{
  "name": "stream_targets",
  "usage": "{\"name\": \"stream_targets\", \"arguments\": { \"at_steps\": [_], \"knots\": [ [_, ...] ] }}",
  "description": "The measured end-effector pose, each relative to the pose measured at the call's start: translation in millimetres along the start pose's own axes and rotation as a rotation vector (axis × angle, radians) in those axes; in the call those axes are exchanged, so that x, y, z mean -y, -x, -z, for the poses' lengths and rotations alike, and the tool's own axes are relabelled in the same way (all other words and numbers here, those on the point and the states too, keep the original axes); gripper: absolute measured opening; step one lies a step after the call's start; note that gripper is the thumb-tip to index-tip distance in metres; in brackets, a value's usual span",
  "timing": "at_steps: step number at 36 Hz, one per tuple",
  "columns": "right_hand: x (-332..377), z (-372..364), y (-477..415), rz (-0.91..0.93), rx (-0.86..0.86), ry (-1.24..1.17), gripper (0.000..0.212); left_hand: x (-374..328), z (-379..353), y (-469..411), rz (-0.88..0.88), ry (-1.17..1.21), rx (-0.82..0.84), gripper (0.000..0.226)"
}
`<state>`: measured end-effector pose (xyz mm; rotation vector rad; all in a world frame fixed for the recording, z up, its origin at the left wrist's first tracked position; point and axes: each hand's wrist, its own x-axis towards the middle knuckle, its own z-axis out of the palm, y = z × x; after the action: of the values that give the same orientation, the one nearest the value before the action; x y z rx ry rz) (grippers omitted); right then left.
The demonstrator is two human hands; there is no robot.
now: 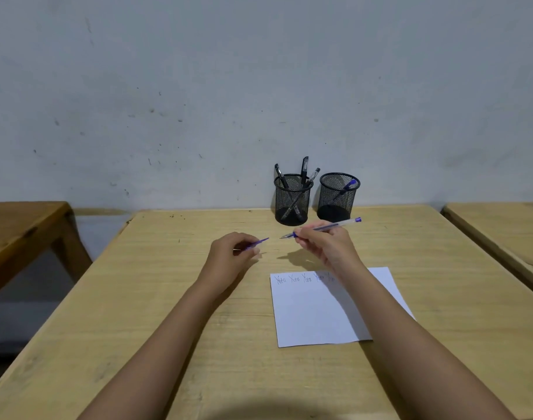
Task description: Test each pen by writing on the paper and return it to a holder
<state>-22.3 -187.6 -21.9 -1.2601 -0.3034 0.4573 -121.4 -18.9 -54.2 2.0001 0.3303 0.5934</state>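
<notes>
My right hand [322, 245] holds an uncapped blue pen [335, 226] above the table, its tip pointing left. My left hand [233, 253] grips the pen's blue cap [259, 242], which points right towards the tip; a small gap separates cap and tip. A white paper [316, 313] lies under my right forearm, with several words written along its top edge. Two black mesh holders stand at the back by the wall: the left holder [292, 200] has three dark pens, the right holder [338, 197] has one blue pen [347, 186].
The work surface is a light wooden table [168, 298]. A darker wooden table [20, 225] stands to the left across a gap, and another light table [501, 225] sits to the right. A grey wall rises right behind the holders.
</notes>
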Motion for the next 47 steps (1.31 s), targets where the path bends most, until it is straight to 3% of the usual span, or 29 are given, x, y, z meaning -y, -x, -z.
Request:
{"name": "stream_targets", "arguments": {
  "at_steps": [3, 11, 21, 47],
  "knots": [
    [1.7, -4.1, 1.4, 0.004, 0.002, -0.042, 0.01, -14.7, -3.3, 5.9, 0.052, 0.261, -0.005, 0.009],
    [8.0, -9.2, 7.0, 0.02, 0.059, -0.094, 0.013, -29.4, -0.3, -3.0, -0.046, 0.138, 0.051, 0.014],
    [13.9, -11.2, 10.8, 0.054, 0.141, 0.022, 0.008, -44.6, 2.0, -0.7, -0.079, 0.232, 0.101, 0.017],
    [22.9, -9.2, 25.9, 0.136, 0.06, -0.006, 0.012, -60.1, -7.7, 2.5, -0.095, 0.328, 0.075, 0.02]
  ]
}}
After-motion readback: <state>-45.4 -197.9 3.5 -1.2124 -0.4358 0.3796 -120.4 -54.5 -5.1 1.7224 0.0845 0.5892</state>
